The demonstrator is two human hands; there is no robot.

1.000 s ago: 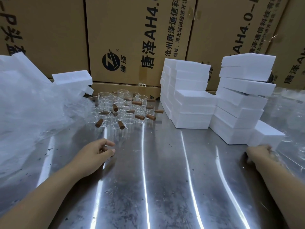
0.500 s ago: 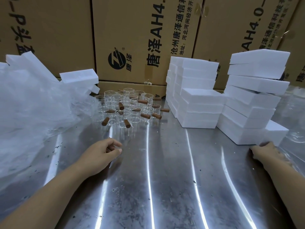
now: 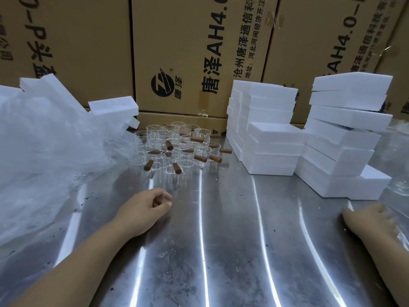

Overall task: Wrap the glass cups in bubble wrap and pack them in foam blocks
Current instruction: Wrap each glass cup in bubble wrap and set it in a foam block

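Several clear glass cups [image 3: 177,147] with brown wooden handles stand clustered at the back middle of the steel table [image 3: 221,251]. White foam blocks are piled in two stacks, one in the middle [image 3: 265,134] and one on the right [image 3: 345,138]. My left hand [image 3: 148,210] rests on the table just in front of the cups, fingers curled in, thumb against forefinger, nothing visible in it. My right hand [image 3: 369,220] lies at the right edge below the lowest foam block, its blurred fingers on a clear bubble wrap sheet [image 3: 398,173]. Its grip is not discernible.
A big heap of cloudy plastic wrap [image 3: 44,156] fills the left side, with more foam blocks [image 3: 112,106] on top of it. Printed cardboard boxes [image 3: 199,52] form a wall right behind the table.
My right hand has slid a little toward me, away from the lowest foam block's corner. My left hand has barely moved. The view has shifted slightly.
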